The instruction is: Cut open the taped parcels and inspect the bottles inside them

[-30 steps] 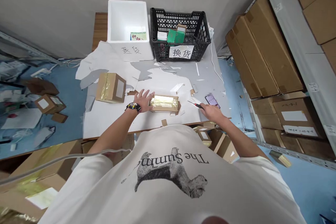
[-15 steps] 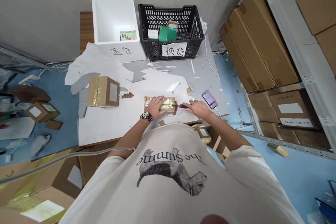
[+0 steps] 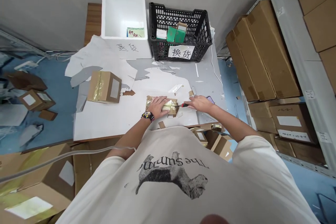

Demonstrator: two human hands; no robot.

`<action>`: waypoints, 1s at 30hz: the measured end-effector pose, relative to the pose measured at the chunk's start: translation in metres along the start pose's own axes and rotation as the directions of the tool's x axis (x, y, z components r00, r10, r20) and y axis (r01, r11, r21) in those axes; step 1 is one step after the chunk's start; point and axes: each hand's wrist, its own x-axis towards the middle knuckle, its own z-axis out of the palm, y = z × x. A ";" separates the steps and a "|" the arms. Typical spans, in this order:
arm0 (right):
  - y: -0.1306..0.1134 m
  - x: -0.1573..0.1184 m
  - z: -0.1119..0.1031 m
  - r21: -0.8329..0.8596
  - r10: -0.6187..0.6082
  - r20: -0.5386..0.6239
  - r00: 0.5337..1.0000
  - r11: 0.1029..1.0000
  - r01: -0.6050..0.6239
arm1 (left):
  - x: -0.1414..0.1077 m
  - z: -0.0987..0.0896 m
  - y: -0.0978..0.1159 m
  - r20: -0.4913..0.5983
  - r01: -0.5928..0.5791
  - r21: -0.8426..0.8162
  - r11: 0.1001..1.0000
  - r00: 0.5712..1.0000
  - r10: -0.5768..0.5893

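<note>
A small cardboard package (image 3: 172, 107) wrapped in yellowish tape lies near the table's front edge. My left hand (image 3: 158, 107) rests on its left part with the fingers spread, pressing it against the table. In my right hand (image 3: 196, 104) is a red and black cutting tool (image 3: 184, 105), with the fingers wrapped round its handle. The tool's thin metal tip touches the package's right end. Behind my right hand a phone (image 3: 210, 99) lies on the table, partly covered by the hand and forearm.
A taped cardboard box (image 3: 101, 87) stands on the table's left. At the back are a white foam box (image 3: 126, 47) and a black plastic crate (image 3: 199, 47) with small boxes inside. Shelves with cartons (image 3: 267, 56) rise on the right. More boxes (image 3: 34, 189) lie below the table.
The camera view has shifted and tilted slightly. My right hand, with the tool, now hides more of the phone. My left hand stays on the package.
</note>
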 end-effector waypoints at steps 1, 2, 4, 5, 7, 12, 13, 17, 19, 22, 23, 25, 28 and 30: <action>0.002 0.002 -0.002 -0.009 -0.015 0.013 1.000 1.000 0.015 | 0.000 0.001 0.000 0.000 -0.001 -0.003 1.000 1.000 0.001; 0.003 0.004 -0.005 -0.020 -0.028 0.027 0.999 0.999 0.028 | 0.000 0.002 -0.001 0.001 -0.005 -0.007 1.000 1.000 0.005; 0.004 0.010 -0.010 -0.048 -0.045 0.045 0.998 0.998 0.047 | 0.000 0.004 -0.003 0.001 -0.015 -0.018 1.000 1.000 0.015; 0.004 0.013 -0.012 -0.063 -0.051 0.047 0.998 0.997 0.054 | 0.000 0.005 -0.003 0.001 -0.020 -0.024 1.000 1.000 0.020; 0.006 0.021 -0.018 -0.083 -0.066 0.049 0.997 0.994 0.070 | -0.001 0.007 -0.004 -0.006 -0.022 -0.031 0.999 1.000 0.021; 0.017 0.043 -0.041 -0.110 -0.121 0.084 0.989 0.985 0.130 | -0.003 0.010 -0.005 -0.023 -0.048 -0.032 0.998 0.999 0.047; 0.019 0.047 -0.048 -0.127 -0.134 0.090 0.987 0.981 0.145 | -0.003 0.010 -0.005 -0.024 -0.049 -0.028 0.998 0.999 0.049; 0.029 0.060 -0.075 -0.240 -0.172 0.102 0.980 0.951 0.192 | -0.002 0.012 -0.007 -0.054 -0.059 -0.017 0.998 0.997 0.058; 0.030 0.062 -0.084 -0.297 -0.178 0.108 0.978 0.933 0.203 | -0.002 0.014 -0.008 -0.079 -0.076 -0.016 0.997 0.994 0.075; 0.027 0.056 -0.085 -0.323 -0.192 0.088 0.977 0.923 0.211 | -0.001 0.017 -0.011 -0.107 -0.090 -0.013 0.996 0.990 0.088; 0.026 0.051 -0.082 -0.314 -0.190 0.075 0.979 0.927 0.204 | 0.000 0.018 -0.012 -0.112 -0.091 -0.012 0.996 0.990 0.089; 0.026 0.038 -0.073 -0.273 -0.151 0.045 0.988 0.949 0.158 | 0.002 0.017 -0.016 -0.112 -0.090 -0.008 0.996 0.990 0.089; 0.027 0.014 -0.053 -0.160 -0.054 -0.009 0.998 0.986 0.052 | 0.008 0.012 -0.024 -0.088 -0.108 0.028 0.994 0.990 0.110; 0.023 0.001 -0.037 -0.067 0.023 -0.051 0.998 0.997 -0.026 | 0.013 0.007 -0.030 -0.065 -0.130 0.081 0.988 0.989 0.136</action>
